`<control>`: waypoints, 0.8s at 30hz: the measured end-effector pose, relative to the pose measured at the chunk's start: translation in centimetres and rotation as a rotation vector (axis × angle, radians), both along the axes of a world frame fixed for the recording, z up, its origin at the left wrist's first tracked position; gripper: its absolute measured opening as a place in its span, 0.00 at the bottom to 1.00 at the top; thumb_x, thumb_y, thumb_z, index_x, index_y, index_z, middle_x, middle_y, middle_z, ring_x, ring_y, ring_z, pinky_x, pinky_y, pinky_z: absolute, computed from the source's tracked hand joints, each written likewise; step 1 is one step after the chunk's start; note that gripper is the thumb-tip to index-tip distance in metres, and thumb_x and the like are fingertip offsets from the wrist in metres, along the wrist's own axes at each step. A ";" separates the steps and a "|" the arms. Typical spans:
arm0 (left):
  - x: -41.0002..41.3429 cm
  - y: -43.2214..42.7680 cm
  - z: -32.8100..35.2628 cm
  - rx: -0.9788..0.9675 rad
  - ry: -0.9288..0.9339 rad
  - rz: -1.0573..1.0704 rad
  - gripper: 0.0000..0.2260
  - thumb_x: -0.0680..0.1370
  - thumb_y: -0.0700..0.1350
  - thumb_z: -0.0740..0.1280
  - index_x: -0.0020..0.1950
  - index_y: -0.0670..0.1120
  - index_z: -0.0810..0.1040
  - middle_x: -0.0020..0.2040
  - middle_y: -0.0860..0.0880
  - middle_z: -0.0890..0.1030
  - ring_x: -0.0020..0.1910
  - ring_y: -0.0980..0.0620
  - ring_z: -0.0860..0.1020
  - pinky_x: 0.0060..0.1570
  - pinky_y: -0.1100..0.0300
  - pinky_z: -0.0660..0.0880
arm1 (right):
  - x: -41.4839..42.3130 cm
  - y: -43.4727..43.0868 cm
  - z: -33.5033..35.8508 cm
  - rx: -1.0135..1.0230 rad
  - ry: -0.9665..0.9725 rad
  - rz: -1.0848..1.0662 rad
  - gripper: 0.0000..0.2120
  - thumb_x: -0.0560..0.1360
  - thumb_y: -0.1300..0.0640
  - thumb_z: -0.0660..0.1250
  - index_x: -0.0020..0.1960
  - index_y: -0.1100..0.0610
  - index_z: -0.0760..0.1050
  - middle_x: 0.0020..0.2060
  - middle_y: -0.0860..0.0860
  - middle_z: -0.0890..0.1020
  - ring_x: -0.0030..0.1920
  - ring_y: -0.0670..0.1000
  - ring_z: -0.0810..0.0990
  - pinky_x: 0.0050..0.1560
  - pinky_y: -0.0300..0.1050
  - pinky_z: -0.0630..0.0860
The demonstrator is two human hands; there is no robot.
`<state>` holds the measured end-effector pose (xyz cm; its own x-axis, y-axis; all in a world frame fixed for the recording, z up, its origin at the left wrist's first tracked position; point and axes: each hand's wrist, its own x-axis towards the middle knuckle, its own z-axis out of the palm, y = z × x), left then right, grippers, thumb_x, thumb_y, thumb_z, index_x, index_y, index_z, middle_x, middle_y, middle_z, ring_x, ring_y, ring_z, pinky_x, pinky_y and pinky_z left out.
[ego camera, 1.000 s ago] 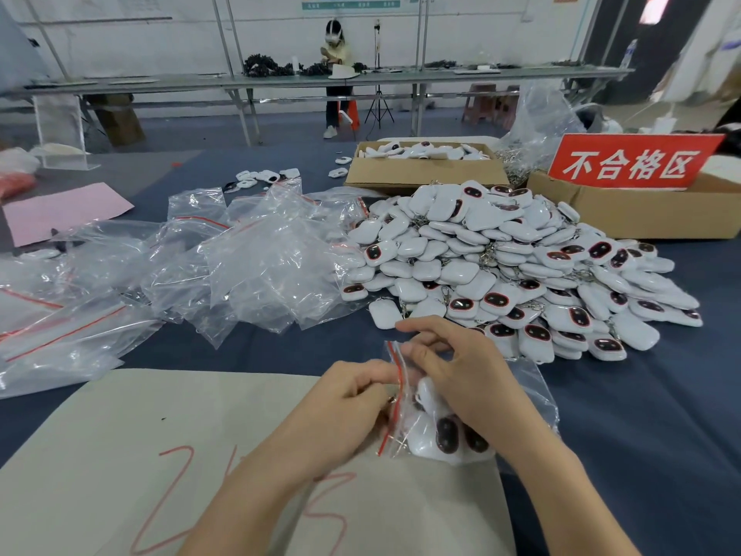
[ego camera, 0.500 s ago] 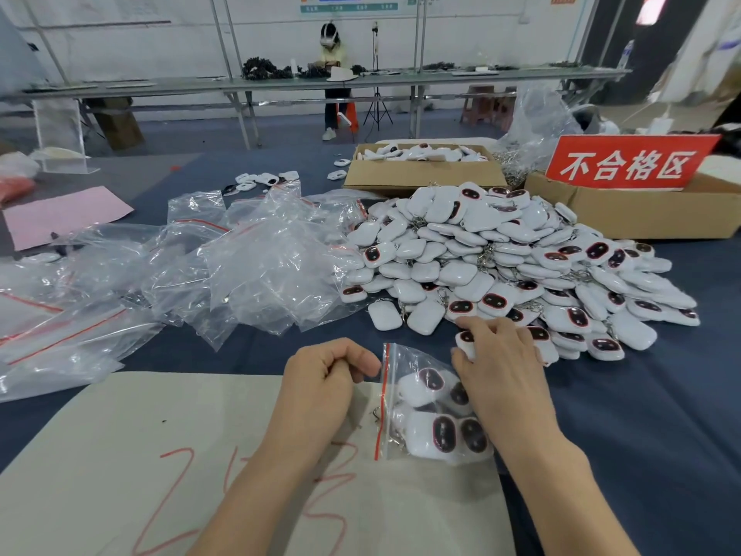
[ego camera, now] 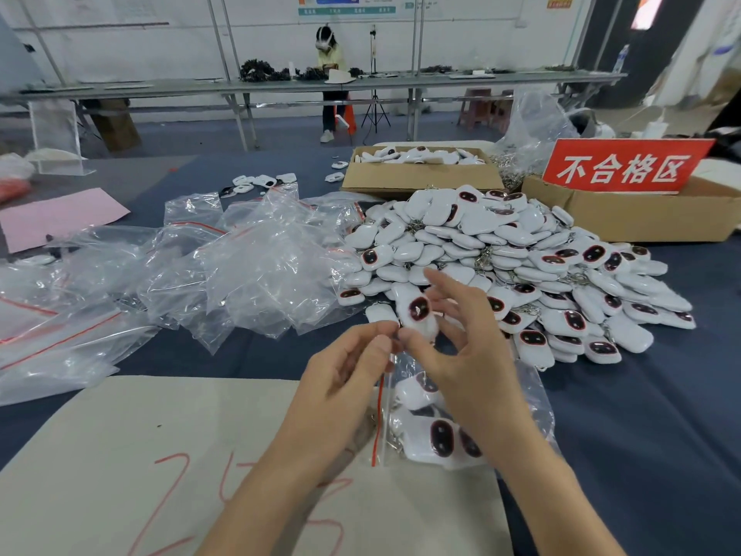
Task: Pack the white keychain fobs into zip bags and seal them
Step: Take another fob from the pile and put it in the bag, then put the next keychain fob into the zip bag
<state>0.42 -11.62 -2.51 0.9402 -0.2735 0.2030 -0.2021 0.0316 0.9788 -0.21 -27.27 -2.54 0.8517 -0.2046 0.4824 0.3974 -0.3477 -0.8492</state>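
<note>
The left hand (ego camera: 345, 375) pinched the top corner of the zip bag (ego camera: 536, 397) between thumb and forefinger, its other fingers loosely curled. The right hand (ego camera: 469, 355) held one white keychain fob (ego camera: 419, 311) at the thumb tip just above the bag's mouth, its remaining fingers spread upward. The bag lay at 6 o'clock of that fob, on a beige sheet (ego camera: 160, 455), with several packed fobs (ego camera: 437, 437) inside. The heap of loose fobs (ego camera: 521, 250) sat at 1 o'clock of the hands, and the empty zip bags (ego camera: 256, 266) at 10 o'clock. A cardboard box (ego camera: 421, 178) stood at 12 o'clock and a red sign (ego camera: 621, 166) at 2 o'clock.
</note>
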 end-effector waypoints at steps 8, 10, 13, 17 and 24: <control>0.4 -0.2 -0.3 0.016 -0.067 0.109 0.08 0.83 0.45 0.65 0.50 0.54 0.83 0.39 0.53 0.85 0.39 0.59 0.81 0.43 0.68 0.77 | -0.1 1.1 -0.1 0.002 0.045 0.158 0.29 0.73 0.64 0.75 0.63 0.35 0.74 0.57 0.43 0.79 0.61 0.43 0.79 0.61 0.38 0.76; 0.5 -0.1 -0.5 0.049 -0.103 0.144 0.10 0.83 0.46 0.64 0.49 0.57 0.83 0.38 0.55 0.84 0.38 0.59 0.80 0.42 0.66 0.78 | -0.2 1.2 0.2 0.113 0.108 0.198 0.24 0.75 0.63 0.73 0.55 0.32 0.79 0.51 0.43 0.84 0.53 0.42 0.83 0.53 0.33 0.78; 0.4 -0.2 -0.8 0.091 -0.113 0.162 0.07 0.79 0.52 0.64 0.49 0.58 0.82 0.40 0.52 0.83 0.41 0.47 0.81 0.48 0.48 0.81 | -0.3 0.9 0.5 0.171 0.174 0.186 0.15 0.77 0.59 0.71 0.49 0.36 0.82 0.42 0.41 0.86 0.39 0.37 0.82 0.39 0.27 0.74; 0.3 -0.2 -0.8 0.091 -0.126 0.180 0.07 0.79 0.53 0.64 0.49 0.57 0.81 0.43 0.51 0.84 0.43 0.46 0.81 0.48 0.41 0.79 | -0.3 0.7 0.6 0.319 0.255 0.248 0.09 0.77 0.59 0.72 0.51 0.46 0.83 0.42 0.46 0.88 0.42 0.41 0.85 0.41 0.30 0.77; 0.5 0.0 -0.7 0.079 -0.125 0.175 0.06 0.78 0.52 0.65 0.46 0.56 0.82 0.38 0.50 0.81 0.36 0.55 0.76 0.41 0.52 0.77 | -0.2 0.5 0.6 0.408 0.316 0.274 0.08 0.75 0.60 0.72 0.49 0.48 0.85 0.44 0.49 0.88 0.43 0.45 0.86 0.42 0.34 0.80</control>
